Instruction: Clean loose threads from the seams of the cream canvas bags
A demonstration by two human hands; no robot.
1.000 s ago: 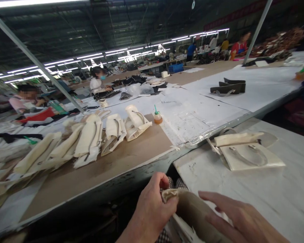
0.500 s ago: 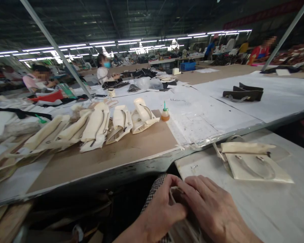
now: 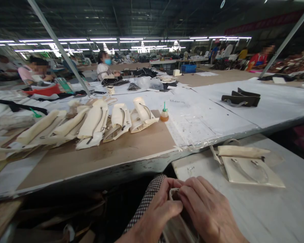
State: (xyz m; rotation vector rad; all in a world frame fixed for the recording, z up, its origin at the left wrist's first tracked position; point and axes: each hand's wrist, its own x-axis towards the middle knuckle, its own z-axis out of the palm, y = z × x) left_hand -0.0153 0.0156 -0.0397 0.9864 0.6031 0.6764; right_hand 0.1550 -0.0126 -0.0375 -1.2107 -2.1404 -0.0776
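Observation:
At the lower middle, my left hand [image 3: 160,210] is closed on the upper edge of a partly made bag [image 3: 177,230], its thumb pressed against the near side. My right hand [image 3: 207,206] grips the same edge from the right, fingertips bent over the rim close to the left fingers. A pale rim and a darker inside show between the hands; most of the bag is hidden by them. To the right, a cream handbag [image 3: 252,170] with a clear-wrapped handle lies on the lower white table [image 3: 273,209].
Several cream bag pieces [image 3: 93,119] lie in a row on brown board [image 3: 142,148] at the left. A green-tipped glue bottle [image 3: 164,114] stands beside them. Dark bags [image 3: 243,98] sit farther right. Co-workers sit across the bench, including a person in a mask [image 3: 105,69].
The camera view has shifted slightly, so the bench items appear a little to the left. Both hands stay on the bag, with the fingers shifting slightly along its edge and more of the rim showing.

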